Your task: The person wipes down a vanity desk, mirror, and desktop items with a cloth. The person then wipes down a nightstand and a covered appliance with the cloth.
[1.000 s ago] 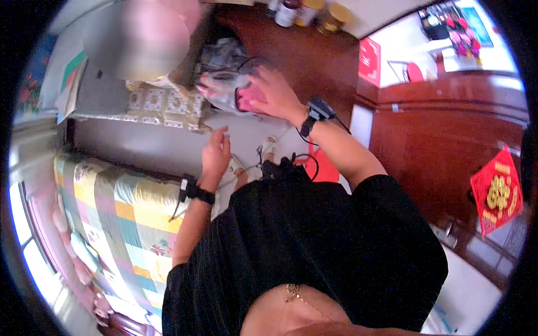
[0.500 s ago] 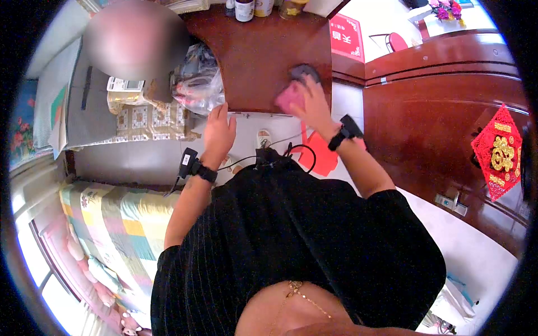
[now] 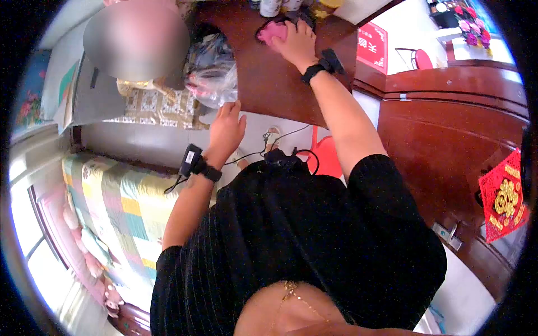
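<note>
My right hand (image 3: pixel 297 45) presses down on a pink cloth (image 3: pixel 273 32) with dark parts, on the far part of the brown wooden table (image 3: pixel 274 78). Its fingers lie over the cloth, which looks bunched up. My left hand (image 3: pixel 227 127) is at the table's near left corner, just below a clear plastic bag (image 3: pixel 216 84). Its fingers are stretched out and hold nothing that I can see. Whether the fingertips touch the table edge or the bag, I cannot tell.
Several containers, one a white bottle (image 3: pixel 270 7), stand at the table's back edge. Left of the table is a patterned box (image 3: pixel 159 103). A red stool (image 3: pixel 328 154) stands below the table's near edge, and a cable crosses in front of me. A bed (image 3: pixel 120 201) lies at left.
My right hand has slid the pink cloth away from me and slightly left, toward the containers. My left hand stays near the table corner. The whole view has shifted a little.
</note>
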A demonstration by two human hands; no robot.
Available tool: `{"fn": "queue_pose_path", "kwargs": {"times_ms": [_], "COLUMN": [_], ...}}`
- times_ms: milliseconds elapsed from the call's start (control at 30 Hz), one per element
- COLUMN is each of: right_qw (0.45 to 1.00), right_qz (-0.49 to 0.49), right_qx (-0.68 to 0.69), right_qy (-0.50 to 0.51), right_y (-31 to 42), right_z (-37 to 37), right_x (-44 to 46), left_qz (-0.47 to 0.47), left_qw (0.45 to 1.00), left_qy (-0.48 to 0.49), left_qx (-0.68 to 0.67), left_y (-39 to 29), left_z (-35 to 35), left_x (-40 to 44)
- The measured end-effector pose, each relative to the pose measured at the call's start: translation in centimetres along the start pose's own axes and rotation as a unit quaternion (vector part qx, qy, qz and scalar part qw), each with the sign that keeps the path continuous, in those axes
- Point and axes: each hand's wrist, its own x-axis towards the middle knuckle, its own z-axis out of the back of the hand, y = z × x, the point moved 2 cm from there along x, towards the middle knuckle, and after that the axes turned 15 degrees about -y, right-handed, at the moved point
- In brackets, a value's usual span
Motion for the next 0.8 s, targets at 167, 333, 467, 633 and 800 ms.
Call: {"fn": "queue_pose_path", "kwargs": {"times_ms": [167, 333, 467, 633, 800], "right_qw": [0.972, 0.934, 0.950, 0.961, 0.944], "right_qz": [0.146, 0.195, 0.143, 0.118, 0.180], "right_qx": [0.168, 0.188, 0.143, 0.094, 0.121], "right_qy": [0.077, 0.231, 0.238, 0.231, 0.250], "right_y": [2.1, 0.3, -6.0, -6.2, -2.4], "right_z": [5.5, 15.2, 18.8, 19.9, 17.8], "right_x": [-7.8, -14.4, -17.0, -17.8, -16.3], "left_qz": [0.004, 0.001, 0.008, 0.007, 0.017], "left_qw": [1.000, 1.000, 1.000, 0.999, 0.999], "left_qy": [0.004, 0.020, 0.030, 0.042, 0.028], "left_qx": [0.019, 0.018, 0.002, -0.002, -0.025], "left_y": [-0.5, 0.1, -0.1, 0.4, 1.3], "left_z": [0.2, 0.0, 0.2, 0.1, 0.0], "left_x": [0.0, -0.1, -0.1, -0.5, -1.1]}}
